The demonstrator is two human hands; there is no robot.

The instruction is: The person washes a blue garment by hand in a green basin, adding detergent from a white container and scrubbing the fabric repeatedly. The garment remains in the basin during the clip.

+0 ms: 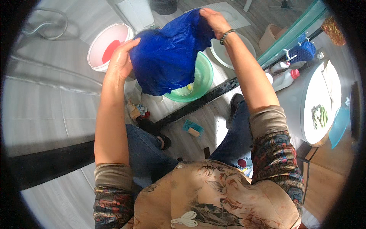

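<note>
A blue cloth [168, 57], wet-looking and spread out, hangs between my two hands. My left hand [121, 58] grips its left edge, thumb on top. Higher up, my right hand [216, 23] pinches the far right corner; a beaded bracelet circles that wrist. Beneath the cloth stands a green basin [207, 77], partly hidden by it, with liquid and a small yellow thing inside. Beside my left hand a white bucket [94, 60] leans with something red in it. A pale round basin [243, 48] sits behind my right forearm.
A black raised edge [197, 104] crosses the floor before my feet. Between my legs lies a teal soap dish with a bar of soap [194, 131]. At right are a glass panel [291, 34], bottles [286, 80] and a white drum [311, 114]. Hoses [54, 81] run along the left.
</note>
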